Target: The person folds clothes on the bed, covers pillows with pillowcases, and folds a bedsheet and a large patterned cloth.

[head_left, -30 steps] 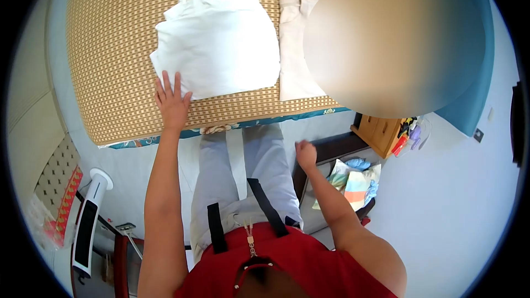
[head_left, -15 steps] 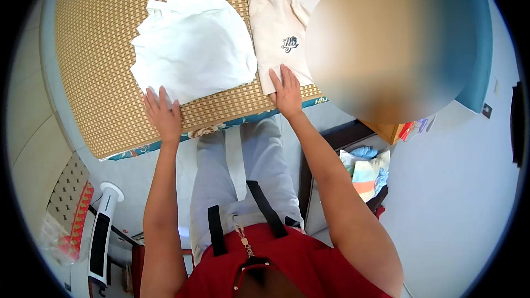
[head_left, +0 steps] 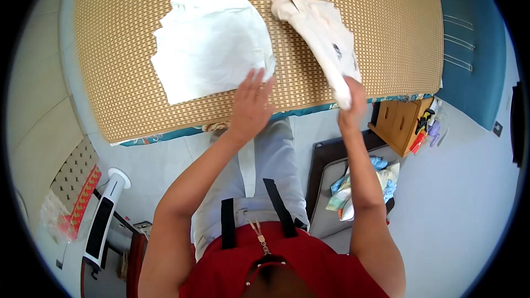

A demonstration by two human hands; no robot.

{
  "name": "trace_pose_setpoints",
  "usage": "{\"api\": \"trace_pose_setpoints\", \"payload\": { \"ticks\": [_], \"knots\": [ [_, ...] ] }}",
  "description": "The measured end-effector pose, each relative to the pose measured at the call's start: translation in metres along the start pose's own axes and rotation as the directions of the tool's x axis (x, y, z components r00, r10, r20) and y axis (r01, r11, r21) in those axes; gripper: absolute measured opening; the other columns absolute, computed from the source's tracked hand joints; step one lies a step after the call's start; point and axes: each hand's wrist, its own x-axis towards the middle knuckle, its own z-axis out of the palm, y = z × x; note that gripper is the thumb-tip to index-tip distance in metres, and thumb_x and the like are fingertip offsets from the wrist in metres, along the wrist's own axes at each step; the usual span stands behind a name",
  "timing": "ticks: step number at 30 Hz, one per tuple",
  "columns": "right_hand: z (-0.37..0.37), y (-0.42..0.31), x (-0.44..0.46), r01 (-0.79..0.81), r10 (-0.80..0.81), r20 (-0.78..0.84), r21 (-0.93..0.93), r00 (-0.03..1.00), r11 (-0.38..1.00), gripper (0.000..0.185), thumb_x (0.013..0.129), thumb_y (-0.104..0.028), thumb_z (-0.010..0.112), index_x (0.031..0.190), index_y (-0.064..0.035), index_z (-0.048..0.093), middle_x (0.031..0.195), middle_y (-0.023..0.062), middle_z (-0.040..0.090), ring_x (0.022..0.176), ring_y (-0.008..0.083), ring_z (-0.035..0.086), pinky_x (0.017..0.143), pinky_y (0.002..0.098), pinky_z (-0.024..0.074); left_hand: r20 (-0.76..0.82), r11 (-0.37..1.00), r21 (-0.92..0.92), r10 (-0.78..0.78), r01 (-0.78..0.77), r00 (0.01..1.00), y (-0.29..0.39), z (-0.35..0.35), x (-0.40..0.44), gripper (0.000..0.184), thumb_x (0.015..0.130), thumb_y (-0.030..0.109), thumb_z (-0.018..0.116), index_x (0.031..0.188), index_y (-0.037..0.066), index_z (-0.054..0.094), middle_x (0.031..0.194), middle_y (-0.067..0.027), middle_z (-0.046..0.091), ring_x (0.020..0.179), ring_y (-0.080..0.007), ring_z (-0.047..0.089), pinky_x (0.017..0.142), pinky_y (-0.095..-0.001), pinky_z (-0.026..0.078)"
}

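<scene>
A white folded garment (head_left: 215, 44) lies flat on the woven mat (head_left: 121, 99) that covers the bed. My left hand (head_left: 252, 105) has its fingers stretched out at the garment's lower right corner, its fingertips over or on the cloth; I cannot tell whether they touch. To the right, a cream folded shirt (head_left: 324, 36) with a small dark print is partly lifted and bent. My right hand (head_left: 353, 105), slightly blurred, grips the near end of this shirt, while the far end rests on the mat.
A blue headboard (head_left: 469, 49) and a wooden bedside cabinet (head_left: 400, 121) stand at the right. Below them is a grey seat (head_left: 331, 187) with bagged items (head_left: 348, 193). A white tower fan (head_left: 105, 215) stands at lower left, near a patterned box (head_left: 77, 171).
My right hand has gripped the cream shirt and shifted it right, away from the white garment. My left hand has moved from the white garment's left corner to its right corner.
</scene>
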Motion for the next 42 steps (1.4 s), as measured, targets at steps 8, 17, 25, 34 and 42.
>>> {"api": "trace_pose_setpoints", "payload": {
  "ticks": [8,17,25,34,42],
  "knots": [
    [-0.106,-0.106,-0.017,0.263,-0.331,0.373,0.222,0.867,0.939,0.033,0.066,-0.017,0.068,0.095,-0.0023,0.062,0.082,0.0103,0.061,0.068,0.0246,0.060,0.057,0.0335,0.0460,-0.007,0.961,-0.008,0.275,-0.275,0.961,0.042,-0.025,0.010,0.053,0.075,0.013,0.062,0.125,0.009,0.049,0.123,-0.0117,0.050,0.125,-0.0302,0.038,0.104,-0.0457,0.028],
    [-0.078,-0.148,-0.037,-0.045,-0.315,0.581,0.520,0.751,0.853,0.041,0.064,-0.004,0.066,0.104,-0.0053,0.060,0.086,0.0111,0.061,0.076,0.0290,0.061,0.064,0.0357,0.0496,0.526,0.985,-0.140,-0.015,0.103,0.850,-0.024,-0.142,-0.093,0.028,0.063,0.007,0.070,0.089,0.010,0.061,0.092,-0.0078,0.058,0.086,-0.0294,0.054,0.073,-0.0376,0.045],
    [-0.027,-0.162,-0.022,-0.327,-0.228,0.670,0.595,0.707,0.734,0.029,0.075,0.002,0.058,0.103,-0.0033,0.060,0.093,0.0126,0.063,0.084,0.0302,0.061,0.071,0.0342,0.0487,0.738,0.769,-0.092,-0.374,0.632,0.562,-0.031,-0.250,-0.096,0.016,0.073,0.006,0.066,0.088,0.003,0.059,0.079,-0.0085,0.061,0.073,-0.0202,0.060,0.064,-0.0328,0.046],
    [0.106,-0.104,0.126,-0.448,0.292,0.391,0.405,0.873,0.797,0.040,0.088,-0.025,0.056,0.118,0.0012,0.052,0.095,0.0142,0.062,0.080,0.0197,0.060,0.072,0.0317,0.0480,-0.210,0.965,-0.022,-0.259,0.260,0.943,-0.137,-0.252,0.037,0.039,0.082,0.012,0.060,0.118,0.001,0.054,0.115,-0.0137,0.059,0.107,-0.0233,0.055,0.091,-0.0326,0.043],
    [0.190,-0.072,0.083,-0.226,0.193,0.349,0.055,0.917,0.973,0.055,0.082,-0.022,0.062,0.128,0.0012,0.043,0.123,0.0251,0.046,0.115,0.0361,0.045,0.097,0.0402,0.0382,-0.154,0.852,0.434,-0.252,0.295,0.955,-0.181,-0.130,0.019,0.050,0.078,0.019,0.065,0.125,0.009,0.050,0.127,-0.0204,0.048,0.117,-0.0352,0.045,0.099,-0.0424,0.037]
  ]
}}
